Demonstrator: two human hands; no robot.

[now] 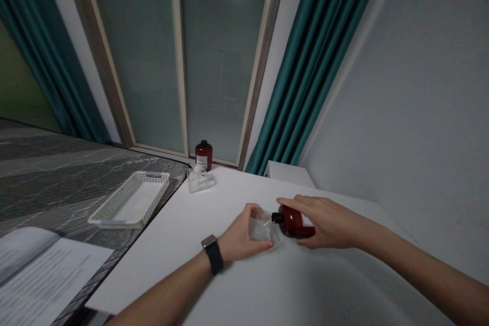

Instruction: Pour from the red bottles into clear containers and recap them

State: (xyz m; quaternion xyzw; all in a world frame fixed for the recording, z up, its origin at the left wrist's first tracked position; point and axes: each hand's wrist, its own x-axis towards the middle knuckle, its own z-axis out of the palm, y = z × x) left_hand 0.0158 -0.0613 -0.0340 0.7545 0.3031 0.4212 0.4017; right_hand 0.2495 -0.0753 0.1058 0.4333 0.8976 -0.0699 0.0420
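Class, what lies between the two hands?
The head view shows clear plastic in the left hand and a dark red bottle in the right hand.

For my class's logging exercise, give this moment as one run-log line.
left grip: clear plastic item | right grip: dark red bottle, neck toward plastic | second bottle: upright, far end of table

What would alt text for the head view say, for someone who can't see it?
A person's right hand holds a red-brown bottle tipped sideways over a white table, its black top facing a clear plastic item in the left hand. Beyond, another red-brown bottle stands behind more clear plastic; a white basket and an open book lie at left.
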